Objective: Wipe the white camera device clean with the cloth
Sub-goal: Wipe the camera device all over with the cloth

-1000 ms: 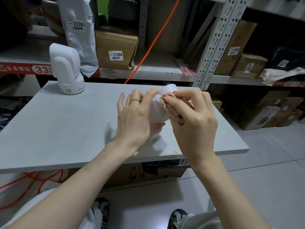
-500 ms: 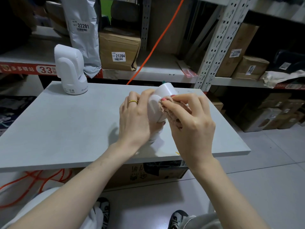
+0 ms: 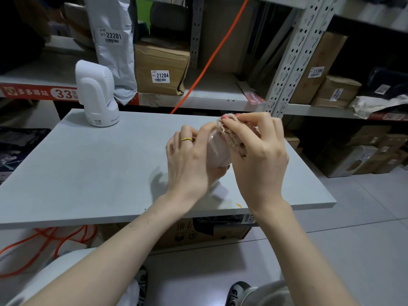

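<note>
A white camera device (image 3: 217, 151) is held above the right part of the grey table (image 3: 92, 168), mostly hidden between both hands. My left hand (image 3: 189, 164), with a gold ring, grips its left side. My right hand (image 3: 258, 155) holds a fluffy beige cloth (image 3: 234, 140) bunched under its fingers and presses it against the device's upper right side. Only a rounded white part of the device shows between the hands.
A second white camera device (image 3: 96, 93) stands upright at the table's far left corner. Behind the table run metal shelves (image 3: 212, 98) with labelled cardboard boxes (image 3: 161, 67) and a grey mail bag (image 3: 112, 45). An orange cable (image 3: 209, 60) slants across the shelf. Boxes sit under the table.
My right hand has slid the cloth up over the top of the device, which is now more covered. My left hand keeps its grip.
</note>
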A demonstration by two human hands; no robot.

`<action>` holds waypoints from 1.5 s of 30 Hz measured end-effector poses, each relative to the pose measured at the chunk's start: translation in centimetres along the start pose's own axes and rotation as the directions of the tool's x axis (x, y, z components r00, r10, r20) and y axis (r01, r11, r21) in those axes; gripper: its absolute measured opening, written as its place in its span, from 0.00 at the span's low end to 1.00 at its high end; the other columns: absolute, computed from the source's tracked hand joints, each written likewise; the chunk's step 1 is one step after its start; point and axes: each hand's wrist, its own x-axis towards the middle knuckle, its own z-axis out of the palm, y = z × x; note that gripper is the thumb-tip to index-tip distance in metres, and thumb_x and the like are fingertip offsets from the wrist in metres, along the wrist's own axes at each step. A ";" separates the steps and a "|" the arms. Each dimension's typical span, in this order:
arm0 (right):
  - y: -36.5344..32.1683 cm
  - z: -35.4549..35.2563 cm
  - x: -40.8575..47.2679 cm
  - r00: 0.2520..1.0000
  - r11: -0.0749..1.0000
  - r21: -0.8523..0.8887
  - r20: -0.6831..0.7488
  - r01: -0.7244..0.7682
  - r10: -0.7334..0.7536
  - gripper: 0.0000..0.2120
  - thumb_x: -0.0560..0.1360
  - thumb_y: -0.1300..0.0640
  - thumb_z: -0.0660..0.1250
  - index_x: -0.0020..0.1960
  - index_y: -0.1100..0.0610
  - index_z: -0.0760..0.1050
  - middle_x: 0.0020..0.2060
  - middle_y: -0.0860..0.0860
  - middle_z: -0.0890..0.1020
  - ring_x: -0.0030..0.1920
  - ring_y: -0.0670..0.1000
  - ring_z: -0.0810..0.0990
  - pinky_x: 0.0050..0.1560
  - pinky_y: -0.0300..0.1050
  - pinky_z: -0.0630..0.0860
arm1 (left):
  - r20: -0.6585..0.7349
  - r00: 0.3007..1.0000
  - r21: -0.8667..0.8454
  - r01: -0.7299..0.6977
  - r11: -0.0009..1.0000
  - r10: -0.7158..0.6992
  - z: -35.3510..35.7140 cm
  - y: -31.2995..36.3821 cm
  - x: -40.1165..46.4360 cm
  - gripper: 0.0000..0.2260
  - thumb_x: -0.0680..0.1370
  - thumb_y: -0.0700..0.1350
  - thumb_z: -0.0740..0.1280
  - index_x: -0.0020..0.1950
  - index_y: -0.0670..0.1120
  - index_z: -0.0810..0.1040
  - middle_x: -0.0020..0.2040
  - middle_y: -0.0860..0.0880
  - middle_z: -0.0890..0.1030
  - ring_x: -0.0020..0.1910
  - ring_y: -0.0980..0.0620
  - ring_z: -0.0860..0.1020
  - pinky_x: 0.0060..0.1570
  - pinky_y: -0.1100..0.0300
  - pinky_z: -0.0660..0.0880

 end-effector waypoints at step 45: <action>0.5 -0.4 -0.5 0.633 0.410 0.484 0.628 -0.773 0.452 0.05 0.81 0.55 0.63 0.52 0.45 0.70 0.51 0.52 0.80 0.48 0.52 0.81 0.45 0.45 0.77 | 0.419 0.856 -0.301 0.446 0.843 -0.303 -3.7 -4.6 0.3 0.33 0.59 0.77 0.64 0.56 0.59 0.67 0.48 0.57 0.82 0.58 0.46 0.76 0.60 0.41 0.71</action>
